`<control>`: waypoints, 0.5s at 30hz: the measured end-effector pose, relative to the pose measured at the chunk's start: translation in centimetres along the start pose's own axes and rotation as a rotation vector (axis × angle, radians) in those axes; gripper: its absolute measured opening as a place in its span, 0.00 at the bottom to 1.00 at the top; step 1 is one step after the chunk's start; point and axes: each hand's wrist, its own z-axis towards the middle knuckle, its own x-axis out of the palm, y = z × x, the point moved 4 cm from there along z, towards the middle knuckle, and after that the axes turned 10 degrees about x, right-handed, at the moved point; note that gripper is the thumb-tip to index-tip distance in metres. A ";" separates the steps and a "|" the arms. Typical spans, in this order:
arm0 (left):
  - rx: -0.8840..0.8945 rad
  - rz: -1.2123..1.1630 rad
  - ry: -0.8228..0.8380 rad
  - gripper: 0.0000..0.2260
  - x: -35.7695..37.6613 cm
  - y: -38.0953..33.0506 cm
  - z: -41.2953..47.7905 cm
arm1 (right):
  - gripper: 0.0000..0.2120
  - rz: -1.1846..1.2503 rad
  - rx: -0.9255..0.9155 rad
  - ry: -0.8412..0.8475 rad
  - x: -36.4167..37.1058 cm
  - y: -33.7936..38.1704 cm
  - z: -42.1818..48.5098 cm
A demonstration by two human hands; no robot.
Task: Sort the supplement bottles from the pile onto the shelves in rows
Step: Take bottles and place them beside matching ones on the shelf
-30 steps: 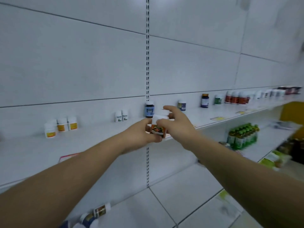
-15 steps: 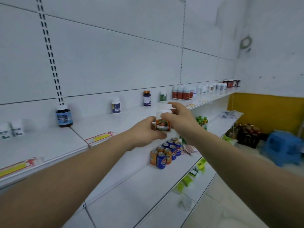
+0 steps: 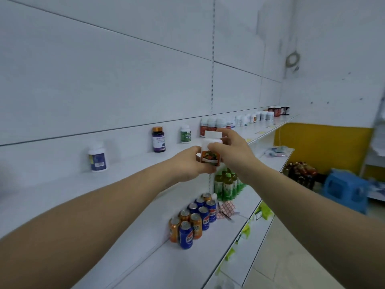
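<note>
A white supplement bottle [image 3: 210, 150] with an orange fruit label is held upright in mid-air in front of the upper shelf [image 3: 129, 176]. My left hand [image 3: 190, 165] grips its lower part from the left. My right hand [image 3: 231, 151] holds it from the right, fingers curled round its body and cap. On the shelf behind stand a white-and-blue bottle [image 3: 97, 157], a purple bottle with a copper cap [image 3: 158, 139], a green-labelled white bottle [image 3: 185, 134] and a group of red-labelled white bottles [image 3: 212, 126]. Several more bottles [image 3: 260, 116] line the far end.
The lower shelf [image 3: 187, 265] carries several blue and orange soda cans [image 3: 193, 223], green drink bottles [image 3: 227, 184] and a checked packet [image 3: 227, 208]. A blue plastic stool [image 3: 343, 190] and dark bottles [image 3: 300, 174] stand on the floor by the yellow wall at right.
The view has swung right along the shelves, and both hands carried the bottle that way. The blue-labelled dark jar has left the view; the red-labelled bottles are nearer.
</note>
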 end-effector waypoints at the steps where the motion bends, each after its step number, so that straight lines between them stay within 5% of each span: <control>1: 0.014 -0.011 0.014 0.14 0.7 0.0 1.7 | 0.18 0.000 -0.001 -0.021 -1.2 -0.3 1.2; 15: 0.139 -0.068 0.152 0.12 19.5 -1.1 29.3 | 0.25 -0.063 0.047 -0.211 -25.8 -10.8 20.2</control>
